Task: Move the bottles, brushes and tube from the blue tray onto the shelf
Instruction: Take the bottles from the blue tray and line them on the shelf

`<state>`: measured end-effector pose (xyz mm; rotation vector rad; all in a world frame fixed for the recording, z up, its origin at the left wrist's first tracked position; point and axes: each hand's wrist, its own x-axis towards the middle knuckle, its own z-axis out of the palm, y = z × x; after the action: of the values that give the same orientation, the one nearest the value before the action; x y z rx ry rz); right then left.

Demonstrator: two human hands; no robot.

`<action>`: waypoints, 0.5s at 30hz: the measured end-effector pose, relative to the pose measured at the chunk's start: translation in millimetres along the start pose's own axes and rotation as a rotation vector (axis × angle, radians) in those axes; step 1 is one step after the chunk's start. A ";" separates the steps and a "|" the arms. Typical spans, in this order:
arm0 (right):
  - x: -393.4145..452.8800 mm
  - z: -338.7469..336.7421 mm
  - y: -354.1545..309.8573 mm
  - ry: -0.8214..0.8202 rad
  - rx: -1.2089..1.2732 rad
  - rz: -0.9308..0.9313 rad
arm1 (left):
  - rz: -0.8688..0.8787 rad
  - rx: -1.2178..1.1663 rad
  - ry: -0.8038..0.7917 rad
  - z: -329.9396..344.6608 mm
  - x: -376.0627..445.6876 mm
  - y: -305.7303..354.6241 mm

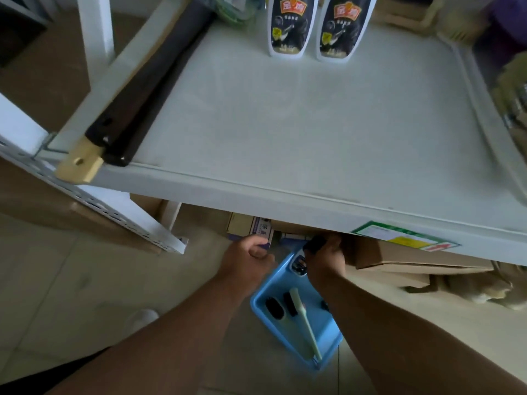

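Right hand (325, 253) grips a dark-capped white bottle (299, 262) at the blue plastic tray's (328, 332) twelve o'clock end, for lifting. Left hand (248, 256) clenched on a purplish item.

The white shelf (285, 124) spans the upper view. Two white bottles with dark labels (293, 24) (343, 24) stand upright side by side at the rear of the shelf. Two long dark-handled tools (137, 89) lie along its left edge, one with a tan end overhanging the front lip. Blurred items rest along the right edge. A green-bordered label (405, 236) is fixed to the front lip. Below the shelf, the tiled floor (85, 280) carries the blue tray (328, 332) and cardboard boxes (399, 258).
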<state>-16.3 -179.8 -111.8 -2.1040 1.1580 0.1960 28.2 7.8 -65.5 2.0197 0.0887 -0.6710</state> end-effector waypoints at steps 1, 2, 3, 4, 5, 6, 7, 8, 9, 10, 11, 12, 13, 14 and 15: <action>0.6 2.8 -1.2 0.009 0.005 0.016 | -0.002 0.000 -0.003 -0.7 1.1 -2.6; 0.7 4.3 -2.1 0.013 0.009 0.021 | -0.008 -0.001 -0.014 -1.5 1.9 -4.7; 0.6 5.0 -2.7 0.011 0.008 0.017 | -0.012 -0.005 -0.025 -2.2 2.0 -5.8; -0.4 4.8 -2.7 0.004 0.009 0.006 | -0.018 -0.006 -0.031 -3.0 2.0 -7.2; -2.2 3.2 -3.2 -0.005 0.014 -0.010 | -0.024 -0.005 -0.035 -3.8 1.7 -7.1; -4.8 0.5 -3.5 -0.014 0.026 -0.035 | -0.027 0.000 -0.035 -4.2 1.3 -6.3; -8.7 -3.6 -4.0 -0.025 0.037 -0.068 | -0.026 0.007 -0.033 -4.6 0.8 -4.3; -13.2 -8.9 -4.9 -0.035 0.044 -0.107 | -0.018 0.019 -0.034 -4.9 0.2 -1.1; -18.9 -15.5 -6.9 -0.045 0.046 -0.152 | -0.001 0.039 -0.034 -5.4 -1.0 3.7; -25.9 -23.2 -9.9 -0.054 0.051 -0.203 | 0.024 0.065 -0.031 -6.0 -2.9 8.6; -33.9 -31.1 -13.1 -0.058 0.058 -0.249 | 0.052 0.088 -0.025 -6.6 -5.9 14.0; -43.4 -38.8 -16.7 -0.061 0.067 -0.293 | 0.077 0.101 -0.023 -7.0 -10.3 19.2; -54.1 -46.2 -19.8 -0.062 0.075 -0.328 | 0.102 0.115 -0.025 -7.2 -16.4 23.9; -66.4 -53.9 -23.7 -0.059 0.078 -0.364 | 0.126 0.128 -0.029 -7.3 -23.7 28.3; -79.2 -61.5 -27.3 -0.052 0.075 -0.395 | 0.151 0.143 -0.035 -7.9 -32.0 33.4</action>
<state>-53.4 -156.9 -17.5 -2.1971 0.6885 0.0209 15.4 3.2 -20.6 2.1256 -0.1354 -0.6316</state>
